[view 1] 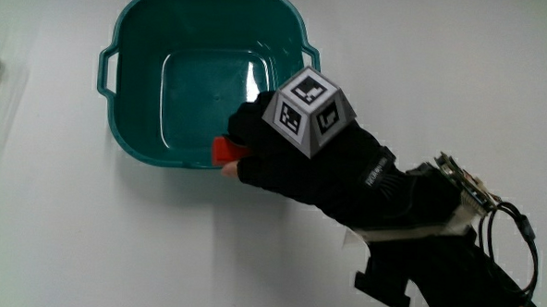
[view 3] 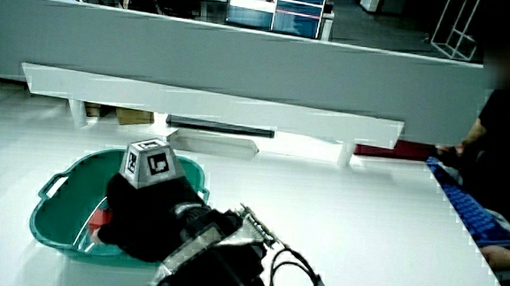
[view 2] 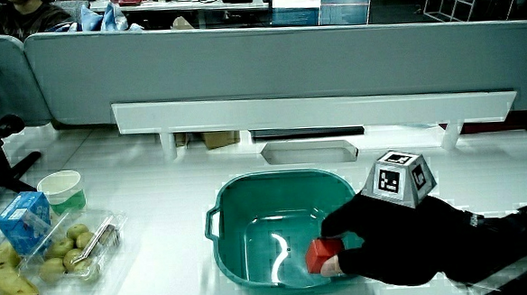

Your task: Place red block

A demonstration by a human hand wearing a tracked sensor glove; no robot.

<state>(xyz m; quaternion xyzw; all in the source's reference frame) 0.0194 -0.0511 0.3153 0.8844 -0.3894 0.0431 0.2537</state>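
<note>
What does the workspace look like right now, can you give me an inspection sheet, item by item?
Surface: white table, bare around the basin.
Job's things: red block held in the hand's fingers just inside the rim of the teal basin, on the side nearer the person; nothing else seen in the basin.
Clutter: in a side view, bananas, a clear tray of green fruit, a blue carton and a cup grouped on the table apart from the basin.
Grippers: hand shut on the block, over the basin's rim.
Cables: black cable looping at the forearm.
Surroundings: low grey partition.
</note>
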